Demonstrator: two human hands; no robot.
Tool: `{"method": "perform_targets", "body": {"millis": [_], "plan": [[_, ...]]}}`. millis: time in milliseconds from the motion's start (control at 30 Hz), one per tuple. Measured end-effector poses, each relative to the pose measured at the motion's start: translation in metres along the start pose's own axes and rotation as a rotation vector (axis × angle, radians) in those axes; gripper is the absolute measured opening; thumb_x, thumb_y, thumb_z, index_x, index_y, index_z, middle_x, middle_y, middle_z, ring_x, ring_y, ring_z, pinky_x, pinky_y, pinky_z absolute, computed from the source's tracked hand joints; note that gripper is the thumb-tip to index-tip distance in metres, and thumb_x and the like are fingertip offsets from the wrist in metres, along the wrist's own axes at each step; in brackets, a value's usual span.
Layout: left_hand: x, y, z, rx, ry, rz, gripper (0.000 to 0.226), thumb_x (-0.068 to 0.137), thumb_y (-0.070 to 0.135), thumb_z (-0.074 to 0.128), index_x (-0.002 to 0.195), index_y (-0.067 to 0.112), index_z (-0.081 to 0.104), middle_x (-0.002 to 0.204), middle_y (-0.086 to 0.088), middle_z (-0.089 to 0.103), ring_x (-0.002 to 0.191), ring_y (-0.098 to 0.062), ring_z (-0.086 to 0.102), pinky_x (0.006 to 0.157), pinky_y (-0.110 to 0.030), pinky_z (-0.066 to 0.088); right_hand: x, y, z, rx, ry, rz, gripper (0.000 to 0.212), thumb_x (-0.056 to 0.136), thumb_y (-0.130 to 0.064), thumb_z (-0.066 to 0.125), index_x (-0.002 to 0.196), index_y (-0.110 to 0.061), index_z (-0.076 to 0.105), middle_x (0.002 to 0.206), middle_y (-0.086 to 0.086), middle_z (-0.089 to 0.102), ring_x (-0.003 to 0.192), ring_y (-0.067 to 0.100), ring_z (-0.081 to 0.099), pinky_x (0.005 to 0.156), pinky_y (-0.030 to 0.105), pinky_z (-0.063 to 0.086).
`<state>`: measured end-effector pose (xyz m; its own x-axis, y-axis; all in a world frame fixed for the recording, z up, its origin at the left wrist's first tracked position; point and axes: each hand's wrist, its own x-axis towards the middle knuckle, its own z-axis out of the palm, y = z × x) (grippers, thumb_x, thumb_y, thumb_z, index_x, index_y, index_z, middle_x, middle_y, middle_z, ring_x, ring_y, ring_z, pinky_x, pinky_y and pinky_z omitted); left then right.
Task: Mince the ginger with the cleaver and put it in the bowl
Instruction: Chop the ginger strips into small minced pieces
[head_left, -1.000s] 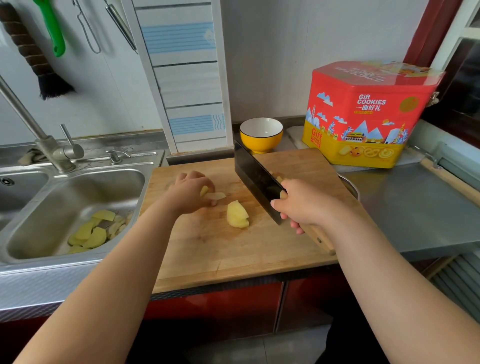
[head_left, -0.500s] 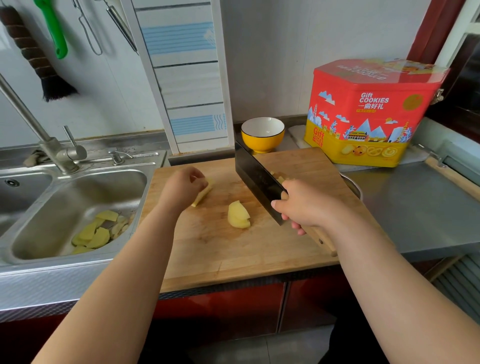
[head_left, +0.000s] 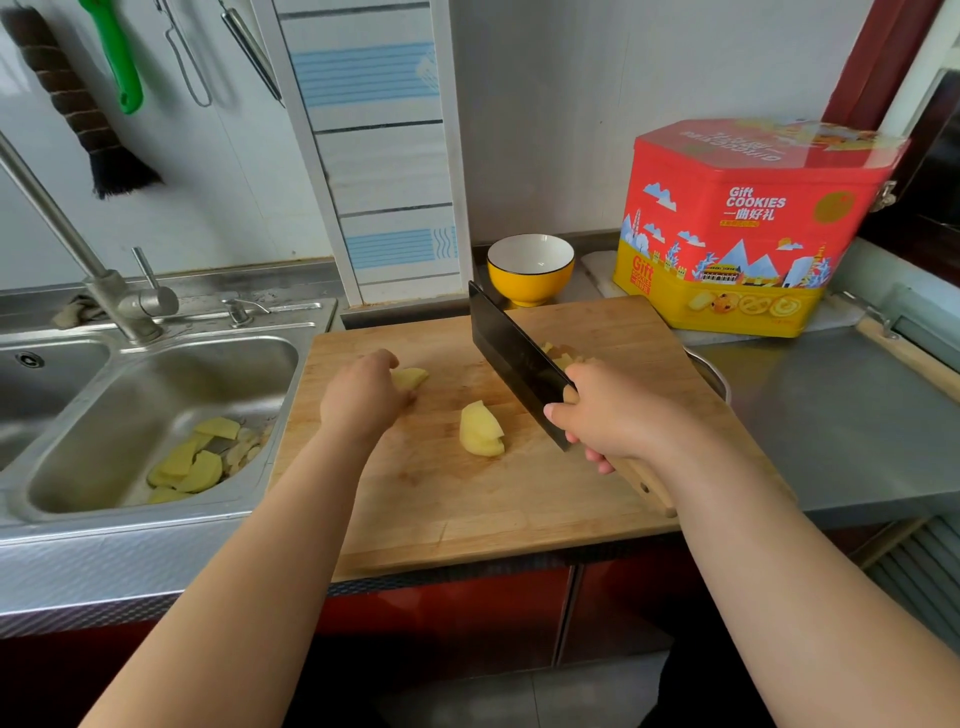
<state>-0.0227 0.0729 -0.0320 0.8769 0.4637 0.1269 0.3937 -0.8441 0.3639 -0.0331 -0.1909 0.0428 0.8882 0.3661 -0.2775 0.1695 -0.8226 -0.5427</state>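
On the wooden cutting board (head_left: 467, 499) lies a stack of pale yellow ginger slices (head_left: 481, 430) near the middle. My left hand (head_left: 361, 397) pinches another ginger slice (head_left: 410, 376) at the board's left part. My right hand (head_left: 613, 413) grips the wooden handle of the dark cleaver (head_left: 514, 358), whose blade stands edge-down just right of the stack. More cut ginger bits (head_left: 561, 358) show behind the blade. The yellow bowl (head_left: 530, 267) with a white inside stands behind the board.
A steel sink (head_left: 156, 395) at the left holds ginger peelings (head_left: 195, 462); a faucet (head_left: 78, 244) rises over it. A red and yellow cookie tin (head_left: 743, 228) stands at the back right. A metal rim (head_left: 709, 371) peeks from under the board's right edge.
My left hand lifted a ginger slice away from the stack and carried it left and back across the board. The cleaver and my right hand stayed put.
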Motion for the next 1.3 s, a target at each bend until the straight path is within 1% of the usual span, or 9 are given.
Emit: {"method": "perform_targets", "body": {"millis": [133,233,300,400,600,800,933,1133,1300], "plan": [[-0.001,0.001,-0.003,0.003,0.026,0.008,0.043,0.087,0.032,0.067,0.125,0.019,0.051,0.114,-0.002,0.064,0.089,-0.02,0.057,0.062,-0.033,0.045,0.0,-0.002,0.002,-0.021,0.001,-0.003,0.052,0.102,-0.027,0.048,0.149,-0.014,0.031,0.098,0.006,0.063,0.068,0.017,0.064,0.068,0.037,0.062],[-0.013,0.007,-0.006,0.079,0.05,0.21,0.052,0.085,0.038,0.067,0.131,0.024,0.047,0.135,-0.002,0.05,0.121,-0.025,0.047,0.095,-0.041,0.045,-0.001,-0.003,0.002,-0.021,0.003,0.0,0.052,0.102,-0.027,0.048,0.15,-0.014,0.031,0.098,0.007,0.063,0.068,0.017,0.064,0.069,0.038,0.062],[-0.026,0.015,-0.01,-0.078,-0.101,0.378,0.062,0.077,0.043,0.073,0.132,0.03,0.047,0.139,0.004,0.042,0.125,-0.021,0.044,0.102,-0.04,0.042,0.0,-0.003,0.001,-0.016,0.0,0.011,0.053,0.102,-0.027,0.047,0.15,-0.013,0.029,0.099,0.008,0.065,0.069,0.017,0.064,0.07,0.037,0.062],[-0.041,0.022,-0.008,-0.277,-0.411,0.428,0.081,0.067,0.042,0.082,0.136,0.038,0.04,0.139,0.009,0.034,0.114,-0.013,0.05,0.096,-0.034,0.049,-0.001,-0.004,-0.001,0.003,-0.014,0.017,0.055,0.103,-0.028,0.047,0.151,-0.012,0.027,0.098,0.009,0.066,0.067,0.017,0.064,0.068,0.036,0.062],[-0.058,0.028,0.01,-0.251,-0.148,0.458,0.065,0.071,0.04,0.081,0.125,0.037,0.046,0.126,0.011,0.039,0.096,-0.008,0.054,0.08,-0.027,0.052,-0.01,-0.008,-0.001,0.061,-0.132,-0.065,0.055,0.102,-0.026,0.049,0.152,-0.015,0.028,0.091,0.004,0.065,0.057,0.011,0.057,0.048,0.025,0.051],[-0.078,0.035,0.025,-0.264,0.029,0.373,0.045,0.072,0.039,0.079,0.106,0.027,0.052,0.109,0.009,0.046,0.087,-0.012,0.056,0.074,-0.031,0.051,-0.01,-0.009,-0.004,0.018,-0.167,-0.099,0.06,0.102,-0.026,0.048,0.155,-0.017,0.021,0.09,0.003,0.063,0.056,0.01,0.054,0.048,0.025,0.05],[-0.071,0.031,0.025,-0.227,0.005,0.432,0.039,0.072,0.042,0.078,0.097,0.027,0.053,0.118,0.006,0.044,0.091,-0.013,0.051,0.078,-0.028,0.048,-0.011,-0.009,-0.006,-0.018,-0.172,-0.099,0.052,0.102,-0.024,0.047,0.15,-0.014,0.029,0.089,0.005,0.063,0.055,0.011,0.054,0.046,0.024,0.048],[-0.063,0.029,0.022,-0.328,-0.102,0.461,0.041,0.068,0.042,0.081,0.092,0.03,0.051,0.112,0.007,0.043,0.084,-0.011,0.048,0.077,-0.028,0.047,-0.011,-0.012,-0.005,-0.043,-0.188,-0.111,0.012,0.1,-0.018,0.046,0.107,-0.008,0.051,0.084,0.01,0.058,0.052,0.014,0.051,0.045,0.026,0.049],[-0.066,0.032,0.027,-0.355,-0.065,0.424,0.043,0.066,0.046,0.081,0.092,0.034,0.049,0.109,0.007,0.043,0.087,-0.011,0.048,0.077,-0.026,0.045,-0.003,-0.006,-0.015,0.015,-0.227,-0.083,0.02,0.1,-0.019,0.049,0.118,-0.012,0.048,0.084,0.009,0.064,0.053,0.015,0.056,0.05,0.029,0.053]]}}
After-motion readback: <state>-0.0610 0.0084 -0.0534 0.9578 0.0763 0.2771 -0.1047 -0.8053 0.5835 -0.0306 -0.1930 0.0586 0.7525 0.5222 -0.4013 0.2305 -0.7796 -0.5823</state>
